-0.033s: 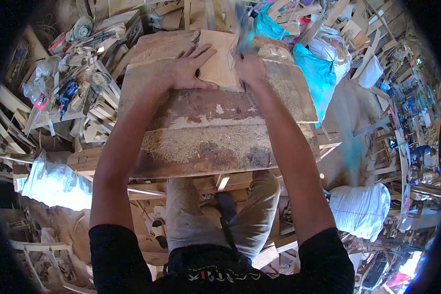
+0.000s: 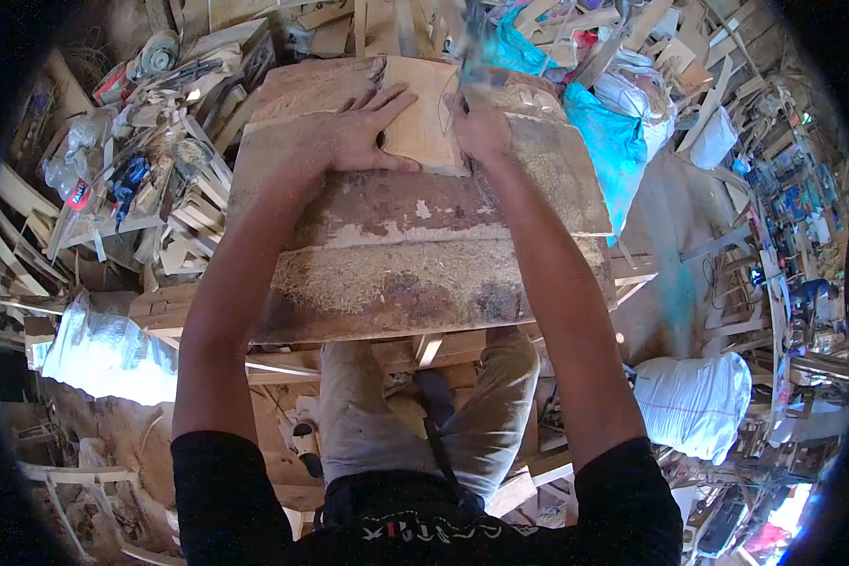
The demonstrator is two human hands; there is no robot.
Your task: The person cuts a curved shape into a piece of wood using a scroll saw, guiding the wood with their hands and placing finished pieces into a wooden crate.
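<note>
Centrally, in the upper frame, the small wooden board lies on the worn workbench, left hand pressing it flat with fingers spread, right hand gripping a blurred tool (type indiscernible).

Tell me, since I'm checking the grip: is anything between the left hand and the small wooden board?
Nothing visible. The left hand lies flat on the small wooden board on the workbench; the right hand holds a blurred tool beside it.

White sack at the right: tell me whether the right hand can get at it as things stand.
Probably not at once: the right hand is up on the thin wooden piece gripping a blurred tool; the white sack lies off the bench.
</note>
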